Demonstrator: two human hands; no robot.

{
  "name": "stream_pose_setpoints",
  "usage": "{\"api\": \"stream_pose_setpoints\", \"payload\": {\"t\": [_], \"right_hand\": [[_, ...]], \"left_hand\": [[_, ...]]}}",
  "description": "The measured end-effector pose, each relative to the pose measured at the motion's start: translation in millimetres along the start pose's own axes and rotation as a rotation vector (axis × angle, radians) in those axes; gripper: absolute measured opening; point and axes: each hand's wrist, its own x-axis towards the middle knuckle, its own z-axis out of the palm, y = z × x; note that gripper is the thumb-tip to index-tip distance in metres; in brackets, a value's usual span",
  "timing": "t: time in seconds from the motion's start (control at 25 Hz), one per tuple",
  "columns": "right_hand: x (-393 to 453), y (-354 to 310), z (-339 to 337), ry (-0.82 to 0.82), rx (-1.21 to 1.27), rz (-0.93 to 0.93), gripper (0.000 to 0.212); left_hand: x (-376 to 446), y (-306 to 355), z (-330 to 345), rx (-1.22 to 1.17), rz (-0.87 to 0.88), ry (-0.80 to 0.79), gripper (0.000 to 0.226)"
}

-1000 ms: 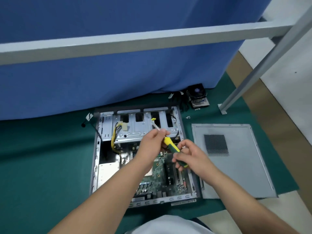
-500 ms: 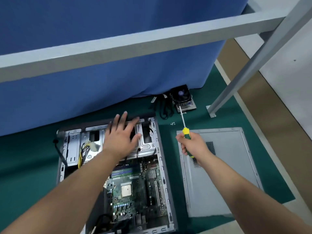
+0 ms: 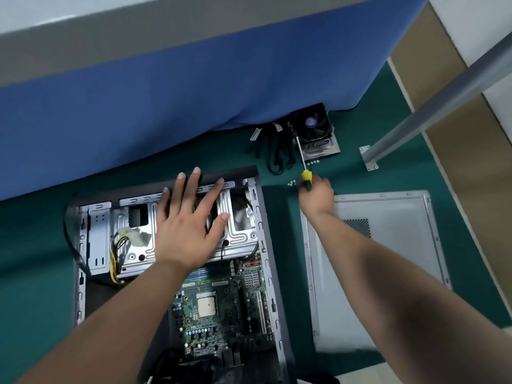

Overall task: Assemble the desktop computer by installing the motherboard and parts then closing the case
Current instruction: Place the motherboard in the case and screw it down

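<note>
Left hand (image 3: pixel 188 225) spread flat on drive cage (image 3: pixel 241 231), steadying case; right hand (image 3: pixel 315 196) grips screwdriver (image 3: pixel 304 164), tip reaching far toward loose screws (image 3: pixel 291 183).

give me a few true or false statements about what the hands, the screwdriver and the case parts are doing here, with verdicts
1. The left hand lies flat with spread fingers on the drive cage. True.
2. The right hand holds the screwdriver. True.
3. The side panel is fitted on the case. False: it lies on the green mat to the right of the case.
4. The cooler fan is mounted on the motherboard. False: it sits on the mat by the blue cloth.
</note>
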Motion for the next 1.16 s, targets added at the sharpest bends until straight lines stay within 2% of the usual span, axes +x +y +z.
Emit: {"api": "stream_pose_setpoints", "payload": {"t": [0.2, 0.88, 1.16], "right_hand": [[-9.0, 7.2, 15.9, 0.060, -0.040, -0.094, 0.028], [-11.9, -10.7, 8.2, 0.022, -0.052, -0.026, 0.036], [-9.7, -10.5, 11.2, 0.023, -0.103, -0.029, 0.031]], "left_hand": [[-0.9, -0.4, 2.5, 0.011, 0.003, 0.019, 0.060], [-0.1, -1.0, 2.0, -0.017, 0.012, 0.024, 0.061], [0.6, -2.2, 3.0, -0.030, 0.007, 0.022, 0.061]]}}
